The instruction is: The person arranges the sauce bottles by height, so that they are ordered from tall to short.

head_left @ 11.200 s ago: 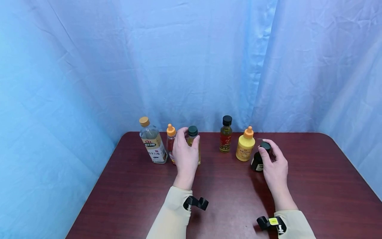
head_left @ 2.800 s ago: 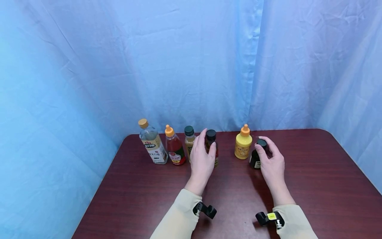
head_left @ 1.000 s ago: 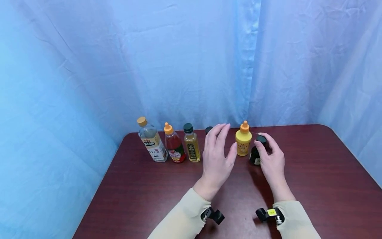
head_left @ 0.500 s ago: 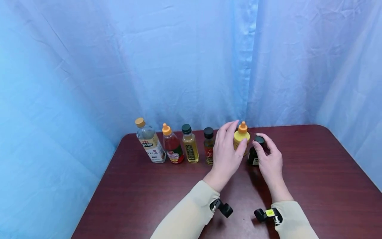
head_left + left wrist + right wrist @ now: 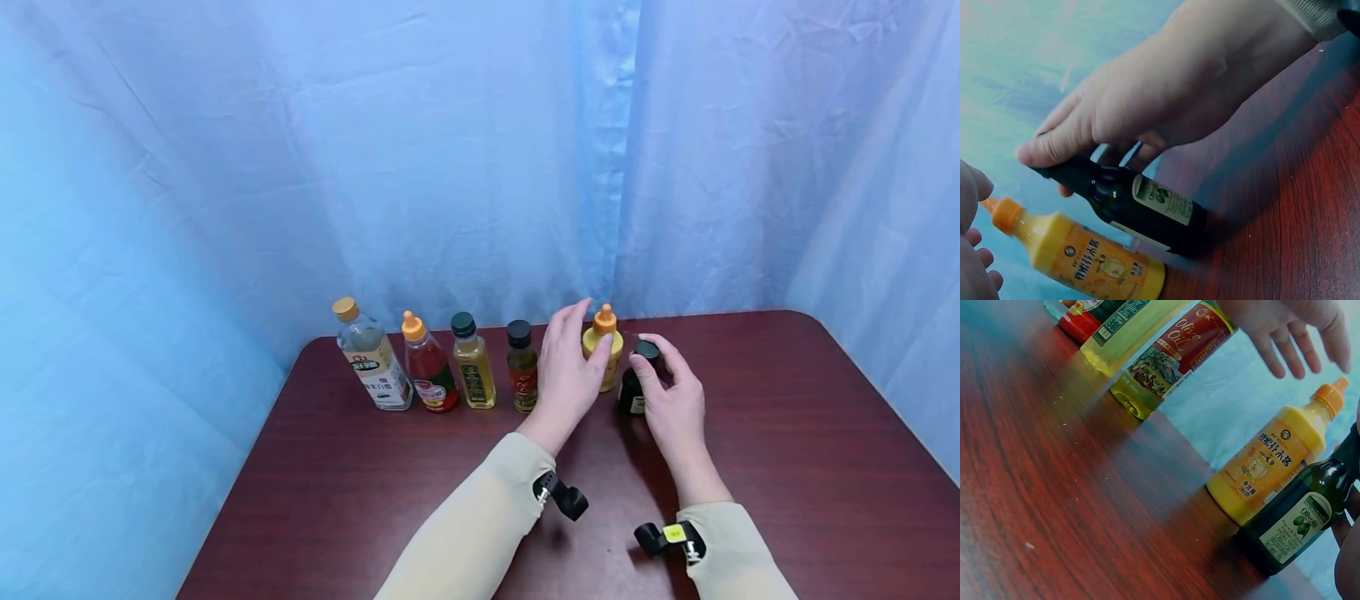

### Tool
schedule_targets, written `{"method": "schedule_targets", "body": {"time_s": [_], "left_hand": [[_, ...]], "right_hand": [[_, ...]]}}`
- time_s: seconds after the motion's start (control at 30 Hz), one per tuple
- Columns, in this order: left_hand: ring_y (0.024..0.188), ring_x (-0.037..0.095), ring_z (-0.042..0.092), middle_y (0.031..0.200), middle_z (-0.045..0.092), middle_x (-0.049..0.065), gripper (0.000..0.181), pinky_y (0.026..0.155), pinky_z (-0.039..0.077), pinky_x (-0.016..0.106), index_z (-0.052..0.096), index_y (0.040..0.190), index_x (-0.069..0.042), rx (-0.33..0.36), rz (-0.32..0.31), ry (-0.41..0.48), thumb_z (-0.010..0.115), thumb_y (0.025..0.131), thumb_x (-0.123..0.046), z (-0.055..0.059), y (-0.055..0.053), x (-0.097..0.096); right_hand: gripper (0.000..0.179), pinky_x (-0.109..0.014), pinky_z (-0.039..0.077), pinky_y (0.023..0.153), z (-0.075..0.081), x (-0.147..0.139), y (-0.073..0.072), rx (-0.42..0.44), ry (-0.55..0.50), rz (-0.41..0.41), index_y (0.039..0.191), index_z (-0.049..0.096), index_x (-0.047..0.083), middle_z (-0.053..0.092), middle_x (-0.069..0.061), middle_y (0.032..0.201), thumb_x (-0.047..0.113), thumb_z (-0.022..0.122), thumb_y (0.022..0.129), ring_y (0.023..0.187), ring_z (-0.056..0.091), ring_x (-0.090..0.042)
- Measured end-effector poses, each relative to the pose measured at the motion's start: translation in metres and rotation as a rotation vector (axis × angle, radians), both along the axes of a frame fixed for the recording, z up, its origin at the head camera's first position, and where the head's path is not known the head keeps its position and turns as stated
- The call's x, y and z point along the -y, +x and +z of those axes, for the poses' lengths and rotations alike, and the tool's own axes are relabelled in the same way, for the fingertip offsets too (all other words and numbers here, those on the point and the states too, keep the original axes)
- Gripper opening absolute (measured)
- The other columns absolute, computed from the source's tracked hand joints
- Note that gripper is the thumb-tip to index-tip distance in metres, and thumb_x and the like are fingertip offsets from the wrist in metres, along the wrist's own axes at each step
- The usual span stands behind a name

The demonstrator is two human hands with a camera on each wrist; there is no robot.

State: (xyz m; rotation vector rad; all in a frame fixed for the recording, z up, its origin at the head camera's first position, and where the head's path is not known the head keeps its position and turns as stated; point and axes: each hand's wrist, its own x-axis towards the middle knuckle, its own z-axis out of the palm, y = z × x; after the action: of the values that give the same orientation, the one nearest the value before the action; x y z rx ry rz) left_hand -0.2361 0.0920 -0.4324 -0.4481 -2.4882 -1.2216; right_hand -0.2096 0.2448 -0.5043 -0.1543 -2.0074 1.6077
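Note:
My left hand [image 5: 564, 375] hovers beside a yellow squeeze bottle [image 5: 1266, 464] with an orange nozzle cap. Its fingers are extended and its thumb is spread, with a gap to the bottle in the right wrist view. My right hand [image 5: 677, 404] grips the neck of a dark green olive oil bottle [image 5: 1297, 526], thumb near the cap. That bottle stands upright on the table, close beside the yellow one. Just left of my left hand is a black-capped olive oil bottle [image 5: 523, 380] with a red label.
Farther left in the row stand a green-capped bottle of yellow oil [image 5: 476, 375], a red sauce bottle [image 5: 432, 375] with an orange nozzle, and a tall clear bottle [image 5: 378, 367] with a tan cap. A blue curtain [image 5: 450, 167] hangs behind the dark red table [image 5: 337, 500].
The black-capped olive oil bottle has shifted left, nearer the green-capped one. My left hand has let go of it and moved right to the yellow bottle. My right hand keeps its grip.

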Motion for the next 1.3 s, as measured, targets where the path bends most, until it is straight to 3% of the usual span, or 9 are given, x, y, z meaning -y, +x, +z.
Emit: {"method": "schedule_targets", "body": {"time_s": [0.4,0.7,0.93,1.3], "left_hand": [[0.143,0.02,0.057,0.157,0.057,0.002,0.061,0.116,0.05,0.041,0.056,0.162,-0.021,0.085,0.033,-0.012,0.077,0.107,-0.037,-0.007,-0.016,-0.008],[0.132,0.019,0.06,0.146,0.065,0.0,0.052,0.11,0.052,0.037,0.064,0.153,-0.021,0.058,0.041,-0.002,0.08,0.105,-0.034,-0.017,-0.021,-0.012],[0.13,0.018,0.061,0.143,0.067,-0.003,0.052,0.11,0.052,0.035,0.063,0.154,-0.023,0.06,0.031,-0.005,0.079,0.106,-0.034,-0.024,-0.027,-0.014],[0.127,0.016,0.065,0.141,0.07,-0.005,0.045,0.108,0.054,0.034,0.066,0.15,-0.024,0.036,0.027,0.01,0.077,0.107,-0.032,-0.026,-0.027,-0.014]], "right_hand": [[0.039,-0.013,0.05,0.096,0.003,0.0,0.003,-0.025,-0.01,0.021,0.146,0.073,0.019,0.071,0.001,0.134,0.022,0.077,0.107,0.115,0.064,-0.003],[0.039,-0.013,0.05,0.095,0.002,0.0,0.002,-0.027,-0.008,0.017,0.146,0.073,0.018,0.071,0.0,0.134,0.021,0.077,0.107,0.114,0.064,-0.002],[0.039,-0.013,0.05,0.096,0.001,-0.001,0.003,-0.01,-0.005,0.016,0.146,0.073,0.019,0.071,0.0,0.136,0.022,0.077,0.107,0.115,0.064,-0.002],[0.04,-0.013,0.049,0.096,0.0,-0.001,0.002,-0.01,-0.007,0.017,0.146,0.073,0.02,0.07,0.001,0.135,0.023,0.078,0.107,0.115,0.063,-0.003]]}}
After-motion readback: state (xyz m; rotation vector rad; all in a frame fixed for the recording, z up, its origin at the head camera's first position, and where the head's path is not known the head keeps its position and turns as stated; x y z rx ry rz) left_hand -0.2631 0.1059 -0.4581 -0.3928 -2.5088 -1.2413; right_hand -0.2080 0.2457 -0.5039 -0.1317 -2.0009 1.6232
